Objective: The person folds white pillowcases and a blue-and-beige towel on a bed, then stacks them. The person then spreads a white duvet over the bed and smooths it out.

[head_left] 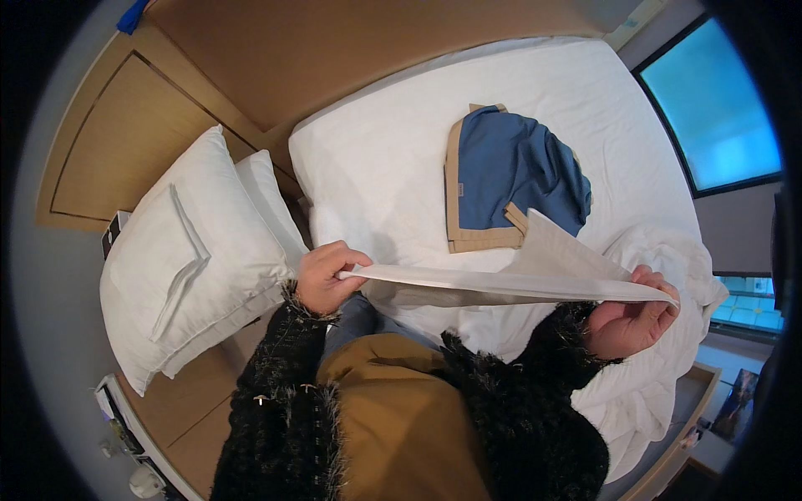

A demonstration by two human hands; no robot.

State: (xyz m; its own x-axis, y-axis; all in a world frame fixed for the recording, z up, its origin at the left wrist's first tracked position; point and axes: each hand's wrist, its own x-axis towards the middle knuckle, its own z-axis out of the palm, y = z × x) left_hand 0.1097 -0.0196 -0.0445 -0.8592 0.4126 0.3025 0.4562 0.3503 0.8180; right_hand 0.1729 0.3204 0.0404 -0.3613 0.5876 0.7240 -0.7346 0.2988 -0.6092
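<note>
A white pillowcase [468, 281] is pulled taut in front of my body, its long edge running from hand to hand. My left hand [328, 275] pinches one end of that edge between thumb and fingers. At the other end, my right hand [637, 313] has its fingers closed over the corner. Past the taut edge, a beige-looking part of the fabric rises to a point and overlaps a blue blanket [518, 175] with tan borders. That blanket lies bunched on the white-covered bed [376, 159]. How far the pillowcase hangs down is hidden.
Two white pillows [167, 267] lean together at the left, with a folded white cloth [159, 255] on the front one. A rumpled white duvet [668, 267] lies on the right side of the bed. Behind stands a brown headboard [334, 50]; a window [710, 100] is at upper right.
</note>
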